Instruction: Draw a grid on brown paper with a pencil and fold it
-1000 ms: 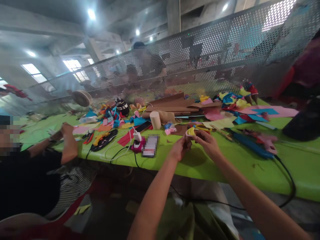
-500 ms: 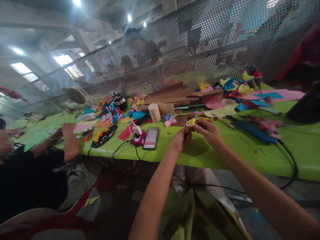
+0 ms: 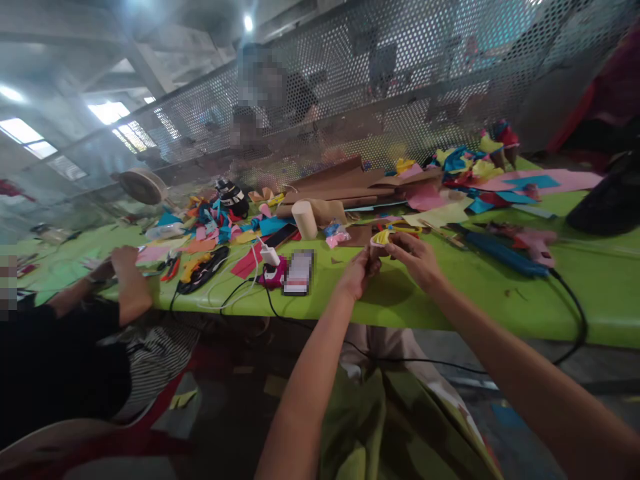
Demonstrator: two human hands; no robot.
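Over the green table (image 3: 310, 307), my left hand (image 3: 358, 275) is closed around a small paper cone (image 3: 381, 239) with a yellow top and a pale pink-white rim. Most of the cone's lower part is hidden in the fingers. My right hand (image 3: 416, 260) pinches the rim of the same cone from the right, thumb and fingers together. Just beyond my hands lie a pink-and-blue crumpled bundle (image 3: 337, 235) and an upright cream-coloured roll (image 3: 305, 221).
A phone (image 3: 299, 272) and pink power socket (image 3: 273, 274) lie left of my hands. To the right rests a blue-handled tool (image 3: 505, 253) with a black cord. Brown sheets (image 3: 345, 183) and coloured scraps line the back. A co-worker's arm (image 3: 131, 283) is at the left.
The view has shifted slightly, so the table things appear a little higher and further left. The cone's yellow top is turned more towards me, its folds showing; both hands keep hold.
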